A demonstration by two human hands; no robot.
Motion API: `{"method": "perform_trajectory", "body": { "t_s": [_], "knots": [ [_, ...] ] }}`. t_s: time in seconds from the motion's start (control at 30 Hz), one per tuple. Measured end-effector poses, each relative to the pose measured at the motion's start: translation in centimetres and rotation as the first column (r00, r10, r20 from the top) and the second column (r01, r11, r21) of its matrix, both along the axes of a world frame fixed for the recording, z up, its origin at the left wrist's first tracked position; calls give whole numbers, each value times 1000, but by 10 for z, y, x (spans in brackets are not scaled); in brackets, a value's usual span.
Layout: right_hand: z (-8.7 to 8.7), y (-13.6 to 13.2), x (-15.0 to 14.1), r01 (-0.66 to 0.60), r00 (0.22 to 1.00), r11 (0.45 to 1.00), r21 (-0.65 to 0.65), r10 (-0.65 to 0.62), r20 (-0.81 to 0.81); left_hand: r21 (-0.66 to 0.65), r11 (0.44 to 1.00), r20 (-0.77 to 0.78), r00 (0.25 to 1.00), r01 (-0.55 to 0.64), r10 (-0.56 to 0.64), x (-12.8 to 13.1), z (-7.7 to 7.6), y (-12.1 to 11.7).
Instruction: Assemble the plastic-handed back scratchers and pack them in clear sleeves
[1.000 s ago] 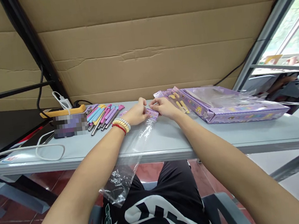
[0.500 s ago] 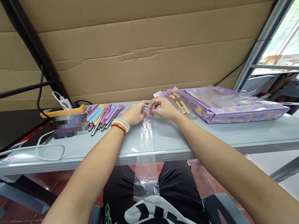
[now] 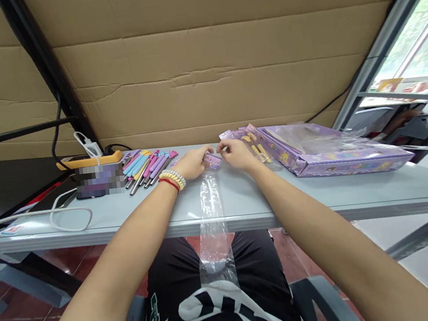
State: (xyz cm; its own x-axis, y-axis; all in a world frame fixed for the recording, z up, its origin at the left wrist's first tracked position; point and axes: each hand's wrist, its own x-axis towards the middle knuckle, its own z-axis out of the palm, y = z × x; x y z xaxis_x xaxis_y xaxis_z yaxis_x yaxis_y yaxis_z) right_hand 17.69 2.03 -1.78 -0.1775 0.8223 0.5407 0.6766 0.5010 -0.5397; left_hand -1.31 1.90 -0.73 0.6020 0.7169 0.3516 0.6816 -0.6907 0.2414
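A long clear plastic bag [image 3: 211, 197] with a purple printed strip [image 3: 213, 161] at its far end lies across the table and hangs over the front edge above my lap. My left hand [image 3: 194, 162] pinches it at the left side of the strip. My right hand [image 3: 234, 154] is just right of the strip, its fingers curved and a little apart, with nothing visible in them. Beyond that hand lie clear packs with yellow-handled tools [image 3: 260, 151]. On the left, several metal-tipped sticks with coloured handles [image 3: 149, 167] lie in a bunch.
A purple box [image 3: 338, 162] with clear film on it stands on the right of the grey table [image 3: 127, 216]. At the left are an orange-edged power strip [image 3: 113, 156], a phone-like object [image 3: 98, 181] and a white cable [image 3: 89, 216]. Cardboard [image 3: 205, 79] closes off the back.
My right hand's fingers have come away from the purple strip and moved slightly right. The bag's hanging end has swung a little right. My left hand stays nearly in place.
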Motion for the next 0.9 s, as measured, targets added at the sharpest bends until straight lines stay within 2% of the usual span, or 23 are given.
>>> {"method": "perform_trajectory", "body": {
  "t_s": [0.1,0.23,0.33,0.4,0.47,0.57,0.67,0.73,0.8,0.9],
  "knots": [
    [1,-3,-2,-16,998,997,-70,20,66,6,1000,-9,1000,13,-13,-1,-3,4],
    [1,-1,-3,-63,995,991,-119,71,66,-5,1000,-19,1000,8,-8,-1,-3,4],
    [2,2,-2,-110,992,982,-151,100,-73,-27,1000,2,1000,-2,2,2,0,1],
    [4,4,-2,-102,974,979,-176,62,-220,-46,999,41,999,-10,12,4,3,-1],
    [7,7,-1,-52,929,976,-210,-30,-370,-75,997,69,998,-3,8,5,4,-2],
    [11,11,5,55,797,964,-261,-200,-570,-110,994,25,1000,-6,9,3,4,-3],
    [14,12,13,143,683,964,-225,-260,-682,-121,979,-75,985,-164,156,-1,1,-1],
    [13,11,16,105,708,978,-179,-200,-678,-126,949,-96,956,-289,278,-3,0,2],
    [12,7,14,-11,799,985,-170,-94,-594,-103,924,-32,930,-368,366,-4,0,4],
    [8,0,5,-114,925,972,-204,29,-380,-61,926,171,910,-373,377,-3,3,5]
  ]
}}
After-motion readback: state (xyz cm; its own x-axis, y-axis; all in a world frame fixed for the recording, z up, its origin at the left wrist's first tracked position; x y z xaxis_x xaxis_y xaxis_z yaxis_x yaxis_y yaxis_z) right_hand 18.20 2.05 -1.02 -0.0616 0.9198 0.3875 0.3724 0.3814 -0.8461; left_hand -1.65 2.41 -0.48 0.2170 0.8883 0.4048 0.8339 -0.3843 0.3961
